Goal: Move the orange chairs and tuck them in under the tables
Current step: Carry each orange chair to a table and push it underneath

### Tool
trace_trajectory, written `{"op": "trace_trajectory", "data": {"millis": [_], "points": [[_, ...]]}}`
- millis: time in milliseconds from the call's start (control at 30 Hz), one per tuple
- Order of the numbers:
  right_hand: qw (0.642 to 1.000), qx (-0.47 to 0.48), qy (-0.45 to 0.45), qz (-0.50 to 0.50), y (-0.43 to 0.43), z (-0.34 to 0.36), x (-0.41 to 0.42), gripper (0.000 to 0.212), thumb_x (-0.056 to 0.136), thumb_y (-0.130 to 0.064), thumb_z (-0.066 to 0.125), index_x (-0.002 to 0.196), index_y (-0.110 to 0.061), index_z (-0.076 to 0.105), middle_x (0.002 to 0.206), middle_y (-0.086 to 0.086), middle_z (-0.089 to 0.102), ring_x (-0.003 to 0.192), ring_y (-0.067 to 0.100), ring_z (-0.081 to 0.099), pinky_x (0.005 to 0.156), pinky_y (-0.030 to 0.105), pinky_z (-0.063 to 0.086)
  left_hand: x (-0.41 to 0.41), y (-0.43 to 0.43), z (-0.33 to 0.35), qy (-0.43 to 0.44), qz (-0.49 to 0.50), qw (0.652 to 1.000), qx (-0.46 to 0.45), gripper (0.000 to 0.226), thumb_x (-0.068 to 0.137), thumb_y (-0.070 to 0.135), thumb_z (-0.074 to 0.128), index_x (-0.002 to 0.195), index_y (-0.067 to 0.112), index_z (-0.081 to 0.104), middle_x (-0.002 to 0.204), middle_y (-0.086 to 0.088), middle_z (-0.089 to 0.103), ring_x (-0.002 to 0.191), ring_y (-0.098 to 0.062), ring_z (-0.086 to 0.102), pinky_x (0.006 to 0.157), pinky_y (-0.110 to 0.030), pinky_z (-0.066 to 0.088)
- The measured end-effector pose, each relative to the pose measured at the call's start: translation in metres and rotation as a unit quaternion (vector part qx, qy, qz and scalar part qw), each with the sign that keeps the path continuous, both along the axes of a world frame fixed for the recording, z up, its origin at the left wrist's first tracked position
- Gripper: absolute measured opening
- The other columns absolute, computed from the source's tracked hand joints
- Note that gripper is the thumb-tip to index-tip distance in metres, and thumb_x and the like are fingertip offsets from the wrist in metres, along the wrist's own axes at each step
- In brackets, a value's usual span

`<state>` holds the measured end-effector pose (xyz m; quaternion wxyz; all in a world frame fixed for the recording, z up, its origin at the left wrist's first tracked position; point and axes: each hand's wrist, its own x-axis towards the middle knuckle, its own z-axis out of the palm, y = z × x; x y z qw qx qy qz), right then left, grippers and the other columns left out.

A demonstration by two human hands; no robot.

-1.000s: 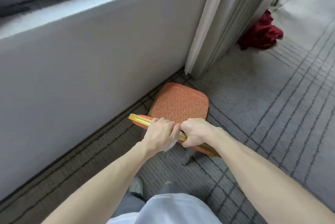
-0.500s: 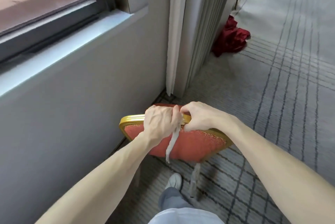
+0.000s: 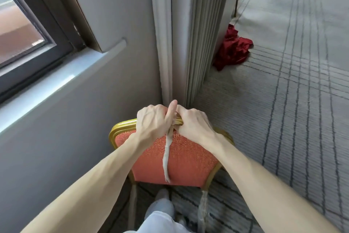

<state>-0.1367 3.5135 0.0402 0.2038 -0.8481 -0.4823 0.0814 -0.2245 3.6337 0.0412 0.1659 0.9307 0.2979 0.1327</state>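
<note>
— So, from the head camera, where is the orange chair [image 3: 175, 159]?

— Right in front of the person, its back turned to them, close to the grey wall [image 3: 56, 138] below the window sill [image 3: 47, 89]. Just beyond it stands a pale pleated partition [image 3: 198, 34].

— And the hands?

— Both are on the top of the chair's gold frame [image 3: 122, 125], side by side and touching. The left hand [image 3: 151, 125] curls its fingers over the rail, with the thumb sticking up. The right hand [image 3: 194, 125] wraps the rail just beside it, knuckles up.

— Is anything else held there?

— A pale grey strip [image 3: 167, 155] comes out from between the two hands and hangs down the orange backrest. I cannot tell which hand pins it.

— What shows below the chair?

— Two rear legs, blurred, over the grey striped carpet [image 3: 292, 119]. A light shoe [image 3: 162, 196] and a pale trouser leg [image 3: 160, 212] sit between them.

— Anything further off?

— A crumpled red cloth [image 3: 232, 51] lies on the carpet, at the foot of the partition's far side, well apart from the chair. A dark-framed window [image 3: 37, 30] fills the upper left.
</note>
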Motion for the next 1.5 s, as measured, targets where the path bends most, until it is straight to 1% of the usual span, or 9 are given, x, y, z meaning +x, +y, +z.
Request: {"op": "trace_trajectory", "data": {"millis": [233, 433, 567, 667, 833, 1000, 1167, 1367, 1500], "points": [[0.998, -0.035, -0.038, -0.031, 0.032, 0.006, 0.102, 0.039, 0.088, -0.036, 0.062, 0.124, -0.023, 0.057, 0.096, 0.009, 0.073, 0.097, 0.032, 0.067, 0.077, 0.039, 0.048, 0.110, 0.037, 0.012, 0.014, -0.059, 0.998, 0.004, 0.082, 0.094, 0.072, 0.013, 0.044, 0.016, 0.047, 0.049, -0.001, 0.053, 0.053, -0.019, 0.050, 0.060, -0.033, 0.036], [0.986, -0.112, -0.008, -0.127, 0.046, 0.022, 0.218, 0.029, 0.084, -0.041, 0.065, 0.101, -0.018, 0.065, 0.100, 0.012, 0.070, 0.099, 0.035, 0.064, 0.077, 0.038, 0.049, 0.247, 0.058, 0.017, 0.031, -0.157, 0.987, -0.009, 0.080, 0.094, 0.074, 0.010, 0.055, 0.016, 0.050, 0.063, -0.006, 0.062, 0.072, -0.027, 0.064, 0.065, -0.035, 0.043], [0.972, -0.140, 0.024, -0.186, 0.044, 0.033, 0.289, 0.013, 0.080, -0.033, 0.061, 0.080, -0.023, 0.054, 0.093, 0.013, 0.069, 0.093, 0.035, 0.065, 0.075, 0.037, 0.052, 0.326, 0.055, 0.024, 0.032, -0.246, 0.969, 0.005, 0.081, 0.093, 0.075, 0.010, 0.061, 0.015, 0.053, 0.076, -0.013, 0.069, 0.084, -0.031, 0.068, 0.071, -0.036, 0.048], [0.967, -0.146, 0.004, -0.210, 0.039, 0.048, 0.320, 0.015, 0.083, -0.032, 0.060, 0.085, -0.018, 0.059, 0.095, 0.015, 0.068, 0.093, 0.035, 0.065, 0.074, 0.036, 0.049, 0.369, 0.056, 0.035, 0.026, -0.290, 0.957, 0.006, 0.086, 0.093, 0.075, 0.007, 0.064, 0.015, 0.062, 0.073, -0.011, 0.068, 0.082, -0.029, 0.068, 0.073, -0.037, 0.051], [0.963, -0.119, -0.059, -0.234, 0.024, 0.074, 0.362, 0.021, 0.086, -0.034, 0.058, 0.089, -0.014, 0.066, 0.092, 0.013, 0.071, 0.088, 0.036, 0.066, 0.065, 0.033, 0.044, 0.432, 0.046, 0.052, -0.020, -0.351, 0.936, 0.032, 0.074, 0.096, 0.069, 0.012, 0.054, 0.018, 0.044, 0.069, -0.012, 0.065, 0.078, -0.031, 0.066, 0.069, -0.036, 0.046], [0.944, -0.147, -0.137, -0.264, -0.002, 0.076, 0.395, 0.028, 0.088, -0.036, 0.058, 0.096, -0.012, 0.070, 0.092, 0.012, 0.071, 0.092, 0.034, 0.066, 0.076, 0.036, 0.045, 0.482, 0.023, 0.051, -0.035, -0.395, 0.916, 0.056, 0.090, 0.088, 0.073, -0.001, 0.059, 0.014, 0.061, 0.061, -0.005, 0.065, 0.069, -0.025, 0.065, 0.062, -0.032, 0.042], [0.930, -0.160, -0.179, -0.280, -0.035, 0.044, 0.439, 0.020, 0.065, -0.029, 0.078, 0.064, -0.015, 0.064, 0.056, 0.003, 0.065, 0.052, 0.027, 0.064, 0.052, 0.024, 0.027, 0.530, -0.006, 0.020, -0.059, -0.419, 0.903, 0.075, 0.084, 0.094, 0.068, 0.006, 0.052, 0.017, 0.058, 0.048, 0.002, 0.058, 0.052, -0.018, 0.059, 0.053, -0.029, 0.041], [0.942, -0.183, -0.086, -0.267, -0.082, -0.015, 0.531, 0.018, 0.077, -0.031, 0.064, 0.064, -0.019, 0.062, 0.061, 0.003, 0.067, 0.057, 0.026, 0.066, 0.052, 0.026, 0.033, 0.622, -0.049, -0.029, 0.005, -0.458, 0.886, 0.071, 0.080, 0.094, 0.065, 0.006, 0.055, 0.024, 0.062, 0.052, 0.009, 0.062, 0.057, -0.008, 0.062, 0.057, -0.025, 0.044], [0.941, -0.116, -0.081, -0.307, -0.091, -0.022, 0.588, 0.018, 0.061, -0.030, 0.063, 0.050, -0.018, 0.057, 0.042, -0.001, 0.054, 0.034, 0.019, 0.054, 0.039, 0.019, 0.031, 0.683, -0.053, -0.031, -0.001, -0.476, 0.879, 0.039, 0.071, 0.096, 0.061, 0.010, 0.052, 0.029, 0.056, 0.053, 0.011, 0.063, 0.057, -0.006, 0.060, 0.059, -0.025, 0.047]]}}
